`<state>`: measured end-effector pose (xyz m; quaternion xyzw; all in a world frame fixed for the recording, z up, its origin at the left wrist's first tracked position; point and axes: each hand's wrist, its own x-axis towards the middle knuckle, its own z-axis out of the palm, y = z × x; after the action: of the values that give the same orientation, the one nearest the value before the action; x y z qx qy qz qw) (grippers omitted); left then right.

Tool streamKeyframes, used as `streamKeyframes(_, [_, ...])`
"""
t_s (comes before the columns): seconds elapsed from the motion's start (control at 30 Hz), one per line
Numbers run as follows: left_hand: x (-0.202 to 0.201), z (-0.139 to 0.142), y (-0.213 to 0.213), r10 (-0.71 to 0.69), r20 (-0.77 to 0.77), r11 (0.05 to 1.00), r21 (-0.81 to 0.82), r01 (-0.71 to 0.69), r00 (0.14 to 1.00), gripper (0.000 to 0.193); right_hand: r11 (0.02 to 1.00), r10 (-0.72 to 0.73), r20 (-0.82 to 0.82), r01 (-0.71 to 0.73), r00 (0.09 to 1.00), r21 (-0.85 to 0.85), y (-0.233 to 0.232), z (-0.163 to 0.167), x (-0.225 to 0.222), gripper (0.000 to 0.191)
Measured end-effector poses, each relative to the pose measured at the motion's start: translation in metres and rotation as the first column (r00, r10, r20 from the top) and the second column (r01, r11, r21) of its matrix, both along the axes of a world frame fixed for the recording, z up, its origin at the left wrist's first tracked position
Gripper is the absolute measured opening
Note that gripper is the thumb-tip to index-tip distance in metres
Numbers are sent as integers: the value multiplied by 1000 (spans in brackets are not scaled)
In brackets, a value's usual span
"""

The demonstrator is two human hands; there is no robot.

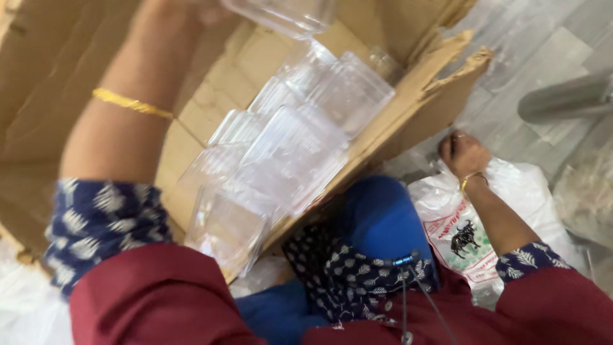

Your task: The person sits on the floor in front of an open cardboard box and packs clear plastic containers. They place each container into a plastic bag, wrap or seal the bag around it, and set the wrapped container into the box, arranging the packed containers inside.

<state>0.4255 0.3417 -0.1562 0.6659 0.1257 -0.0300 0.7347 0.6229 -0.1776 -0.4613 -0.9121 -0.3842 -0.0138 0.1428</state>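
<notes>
Head view: your left hand (191, 7) is up at the top edge, mostly cut off by the frame, so you can't tell how the fingers sit; it looks to be at a clear plastic container (284, 14) held above the cardboard box (57, 57), but the grip itself is out of shot. Straight below that hand, inside the box, lies a heap of clear plastic containers (287, 147), their run slanting from lower left to upper right along the box's torn flap (440, 70). Your left arm, with a gold bangle (131, 102), crosses over the box, so the left hand is far nearer the heap. Your right hand (463, 153) is well apart, outside the box past the flap, fingers curled closed on the top of a white plastic sack (504, 185) that rests on the grey floor (543, 45). Blue cloth (377, 217) sits between box and sack.
</notes>
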Motion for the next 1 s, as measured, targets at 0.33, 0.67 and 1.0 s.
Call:
streamKeyframes(0.33, [-302,122,-15,80,-47,979,190,-70,996,75,991,130,238,-116,963,-70,-9,-26,13,28])
streamKeyframes(0.67, [-274,60,-96,-95,-330,974,163,155,939,127,990,58,194,-31,979,-140,17,25,-14,29])
streamKeyframes(1.0, [-291,72,-90,-104,-241,979,146,142,965,122,994,93,184,-81,979,-69,7,11,-7,30])
